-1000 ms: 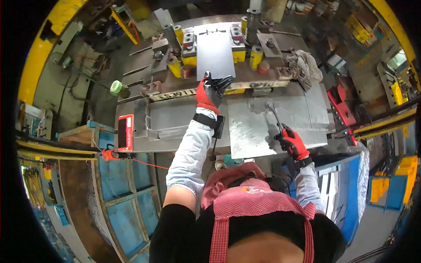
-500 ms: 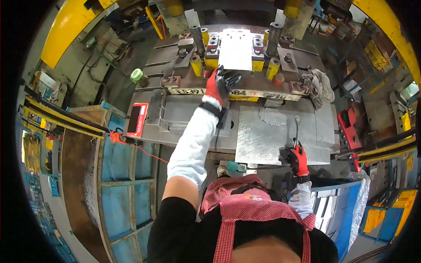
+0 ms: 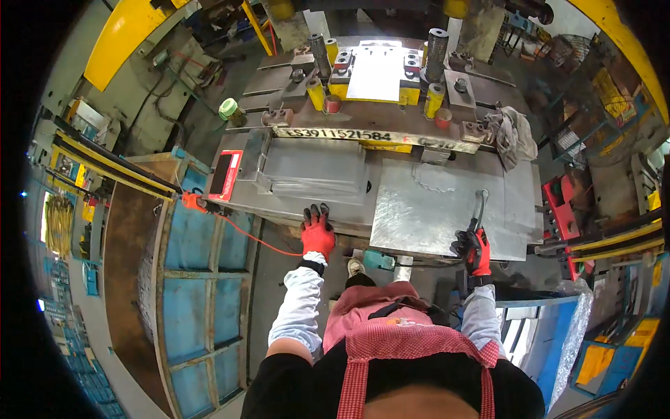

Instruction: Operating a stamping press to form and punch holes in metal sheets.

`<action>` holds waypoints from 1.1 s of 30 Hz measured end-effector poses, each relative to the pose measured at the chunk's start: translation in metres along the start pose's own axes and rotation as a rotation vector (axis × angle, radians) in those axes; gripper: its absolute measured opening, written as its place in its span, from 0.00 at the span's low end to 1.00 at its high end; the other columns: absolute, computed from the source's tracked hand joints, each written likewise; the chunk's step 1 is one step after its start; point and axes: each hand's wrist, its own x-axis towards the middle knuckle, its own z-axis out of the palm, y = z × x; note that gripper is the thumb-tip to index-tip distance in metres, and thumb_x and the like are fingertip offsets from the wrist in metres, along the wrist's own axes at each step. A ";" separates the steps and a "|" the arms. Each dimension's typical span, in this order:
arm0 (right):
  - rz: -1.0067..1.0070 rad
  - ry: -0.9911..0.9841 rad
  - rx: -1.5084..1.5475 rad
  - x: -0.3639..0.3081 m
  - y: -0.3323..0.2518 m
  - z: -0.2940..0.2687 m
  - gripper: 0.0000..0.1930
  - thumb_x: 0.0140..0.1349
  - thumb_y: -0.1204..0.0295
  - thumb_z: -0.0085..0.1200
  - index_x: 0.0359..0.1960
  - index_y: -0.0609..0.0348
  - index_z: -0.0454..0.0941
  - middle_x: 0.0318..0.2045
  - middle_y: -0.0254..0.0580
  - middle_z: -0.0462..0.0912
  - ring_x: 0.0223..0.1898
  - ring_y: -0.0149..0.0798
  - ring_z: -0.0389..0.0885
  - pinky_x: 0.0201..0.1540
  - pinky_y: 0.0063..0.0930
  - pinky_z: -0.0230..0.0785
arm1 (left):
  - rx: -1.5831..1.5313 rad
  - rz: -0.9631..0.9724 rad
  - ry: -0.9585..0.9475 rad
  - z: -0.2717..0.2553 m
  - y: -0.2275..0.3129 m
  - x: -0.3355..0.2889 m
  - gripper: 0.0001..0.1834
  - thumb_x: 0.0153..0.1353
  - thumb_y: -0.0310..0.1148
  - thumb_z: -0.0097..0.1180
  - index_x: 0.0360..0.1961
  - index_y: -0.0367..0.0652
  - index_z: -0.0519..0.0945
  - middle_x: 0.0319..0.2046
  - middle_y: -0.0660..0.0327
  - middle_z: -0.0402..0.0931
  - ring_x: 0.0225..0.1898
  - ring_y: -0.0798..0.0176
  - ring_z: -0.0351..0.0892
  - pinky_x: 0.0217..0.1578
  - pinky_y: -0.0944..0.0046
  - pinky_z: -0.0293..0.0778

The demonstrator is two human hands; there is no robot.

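Observation:
My left hand [image 3: 317, 234], in a red glove with black fingertips, is open with its fingers spread at the front edge of the steel press bed [image 3: 279, 209]. Whether it touches the edge I cannot tell. A stack of flat metal sheets [image 3: 314, 164] lies just beyond it. My right hand [image 3: 477, 253], gloved alike, is closed around a slim hand tool [image 3: 481, 202] with a metal shaft and a curved tip. The tool lies over a large metal sheet [image 3: 433, 216]. Farther off, a bright metal blank [image 3: 375, 73] rests on the die between yellow blocks.
Guide posts [image 3: 436, 56] and yellow cylinders [image 3: 434, 100] flank the die. A grey rag [image 3: 515, 140] hangs at the right. A red-framed card [image 3: 226, 174] and green-capped bottle [image 3: 229, 109] are at the left. An orange cord [image 3: 251, 237] droops beside a blue-panelled frame [image 3: 185, 251].
My left hand has drawn back from the near end of the blank on the die to the bed's front edge. My right hand and the tool have barely moved.

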 end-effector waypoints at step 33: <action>0.027 -0.069 0.077 0.005 0.005 -0.020 0.07 0.59 0.66 0.48 0.37 0.48 0.64 0.29 0.46 0.74 0.21 0.39 0.68 0.24 0.38 0.65 | -0.058 -0.013 -0.113 0.014 -0.014 0.018 0.27 0.52 0.41 0.50 0.56 0.57 0.65 0.61 0.55 0.55 0.61 0.45 0.53 0.56 0.49 0.58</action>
